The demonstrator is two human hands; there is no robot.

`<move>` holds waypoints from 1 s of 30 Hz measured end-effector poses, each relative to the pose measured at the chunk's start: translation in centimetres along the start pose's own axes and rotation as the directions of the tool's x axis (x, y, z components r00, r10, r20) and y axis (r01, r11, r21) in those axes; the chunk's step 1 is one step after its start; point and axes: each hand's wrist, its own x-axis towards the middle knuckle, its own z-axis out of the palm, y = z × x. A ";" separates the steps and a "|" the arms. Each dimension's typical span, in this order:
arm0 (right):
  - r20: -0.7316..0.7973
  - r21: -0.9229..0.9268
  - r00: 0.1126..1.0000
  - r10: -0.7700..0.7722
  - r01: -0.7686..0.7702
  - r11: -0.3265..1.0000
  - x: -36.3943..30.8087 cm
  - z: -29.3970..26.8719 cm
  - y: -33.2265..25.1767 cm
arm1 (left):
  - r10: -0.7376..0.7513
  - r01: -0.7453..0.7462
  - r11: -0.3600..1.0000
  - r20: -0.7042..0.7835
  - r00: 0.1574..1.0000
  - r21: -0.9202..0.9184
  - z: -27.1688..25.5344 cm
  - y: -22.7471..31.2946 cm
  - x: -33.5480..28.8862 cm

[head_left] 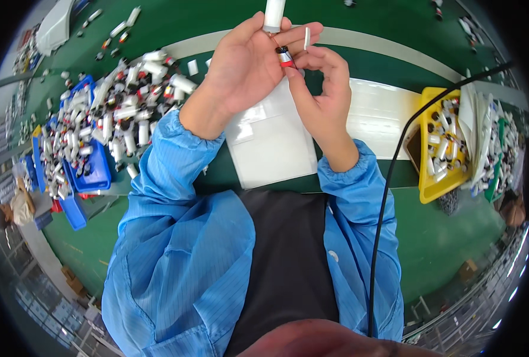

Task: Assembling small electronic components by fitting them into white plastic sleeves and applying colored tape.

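Left hand: The left hand (240,65) is turned palm up, fingers extended; whether the white cylinder (274,15) at its fingertips is pinched or merely rested cannot be told.
Right hand: The small black-and-red part (286,59) is pinched between thumb and forefinger of the right hand (328,95), over the left palm.
Thin wire: What appears to be a reddish wire (272,38) is seen between cylinder and part.
White piece: A narrow white piece (306,38) is noted at the left fingers; its hold is unclear.
Risk: The wire could be strained or detached if the hands were drawn apart; the white piece could be dropped if the fingers were tilted.
Green table: Pale sheets (273,157) are laid on the table (217,178). Loose cylinders (130,113) are heaped at left, beside blue bins (101,178); a yellow bin (428,195) is placed at right.
Room: A cardboard box (468,270) and racking are made out behind.
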 end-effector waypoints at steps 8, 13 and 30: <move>-0.123 -0.158 0.992 -0.042 0.022 0.987 0.3 -1.0 0.3 | 0.055 -0.064 0.794 0.033 0.998 0.605 -1.0 -0.4 1.2; -0.103 -0.195 0.993 -0.061 0.040 0.980 0.0 -0.6 -0.1 | 0.133 -0.141 0.638 0.073 0.988 0.757 -0.9 0.3 0.7; 0.231 0.425 0.879 0.417 -0.477 0.769 3.4 -3.2 -1.1 | 0.170 -0.275 0.474 0.219 0.961 0.837 -1.0 0.4 0.6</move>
